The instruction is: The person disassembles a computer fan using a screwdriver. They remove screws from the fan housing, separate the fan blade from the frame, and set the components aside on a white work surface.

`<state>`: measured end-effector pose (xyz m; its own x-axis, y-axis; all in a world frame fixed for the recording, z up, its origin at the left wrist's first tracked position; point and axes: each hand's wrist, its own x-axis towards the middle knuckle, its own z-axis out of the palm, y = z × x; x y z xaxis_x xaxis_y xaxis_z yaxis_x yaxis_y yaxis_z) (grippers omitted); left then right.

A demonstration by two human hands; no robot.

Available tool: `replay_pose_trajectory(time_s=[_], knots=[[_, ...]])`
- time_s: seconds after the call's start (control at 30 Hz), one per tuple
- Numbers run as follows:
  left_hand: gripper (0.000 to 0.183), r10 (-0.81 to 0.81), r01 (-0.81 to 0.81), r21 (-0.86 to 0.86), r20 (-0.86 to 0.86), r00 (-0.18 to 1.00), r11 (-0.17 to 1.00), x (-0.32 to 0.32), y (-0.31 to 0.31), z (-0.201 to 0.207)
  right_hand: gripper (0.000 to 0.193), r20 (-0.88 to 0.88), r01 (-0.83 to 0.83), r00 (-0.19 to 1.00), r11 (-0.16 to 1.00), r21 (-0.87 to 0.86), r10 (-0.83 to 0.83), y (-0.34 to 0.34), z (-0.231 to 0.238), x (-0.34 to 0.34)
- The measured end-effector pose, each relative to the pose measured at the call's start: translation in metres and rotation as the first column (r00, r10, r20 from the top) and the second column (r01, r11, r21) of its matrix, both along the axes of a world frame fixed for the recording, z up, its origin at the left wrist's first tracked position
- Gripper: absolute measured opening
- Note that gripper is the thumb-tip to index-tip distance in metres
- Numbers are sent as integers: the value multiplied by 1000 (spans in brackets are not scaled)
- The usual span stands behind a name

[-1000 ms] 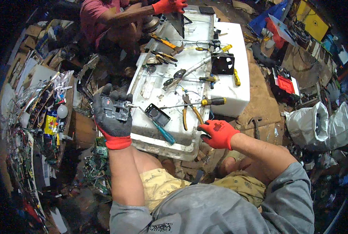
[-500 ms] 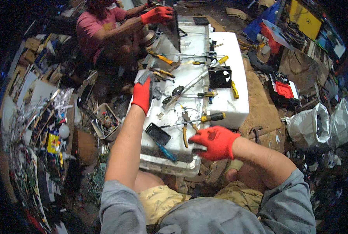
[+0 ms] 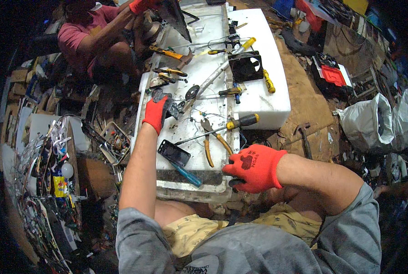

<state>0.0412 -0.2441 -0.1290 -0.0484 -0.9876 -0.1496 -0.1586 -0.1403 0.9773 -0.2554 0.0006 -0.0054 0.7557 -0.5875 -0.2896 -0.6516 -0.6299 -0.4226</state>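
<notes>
White table (image 3: pixel 213 23) w/ scattered tools: grey part (image 3: pixel 174 109) was at R side of L hand (image 3: pixel 156 113), grip hidden so can't tell if pinched, long axis unclear, up-left of & well apart from R hand (image 3: pixel 255 169), which hung half-curled, thumb apart, apparently empty, nr pliers (image 3: pixel 207 145).

Hammer (image 3: pixel 306 145) on brown cardboard (image 3: pixel 300 86); white sack (image 3: pixel 357 124) (mouth open) farther right; red-and-black case (image 3: pixel 333 76) beyond; round white bulb (image 3: pixel 67 170) amid left-hand scrap (image 3: pixel 44 214).
</notes>
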Motion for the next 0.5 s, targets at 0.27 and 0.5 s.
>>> replay_pose_trajectory(time_s=[0.27,0.5], knots=[[26,51,-53,32,48,998,998,12,2,3,44,-24,13,1000,999,36,-12,3,5,0],[31,-21,26,99,-55,998,995,18,-5,-11,43,-17,-10,1000,1000,9,10,7,1,0]])
